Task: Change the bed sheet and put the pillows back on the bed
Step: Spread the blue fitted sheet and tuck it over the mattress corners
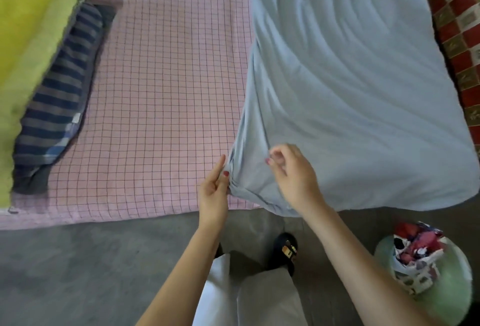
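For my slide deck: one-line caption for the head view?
Both hands gather the light blue sheet over a pink checked mattress.

Pale blue sheet [350, 87] (rumpled) half-covering pink checked sheet [161, 92].

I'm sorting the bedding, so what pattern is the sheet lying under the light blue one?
Pink with a thin dark grid check, seen from the head view.
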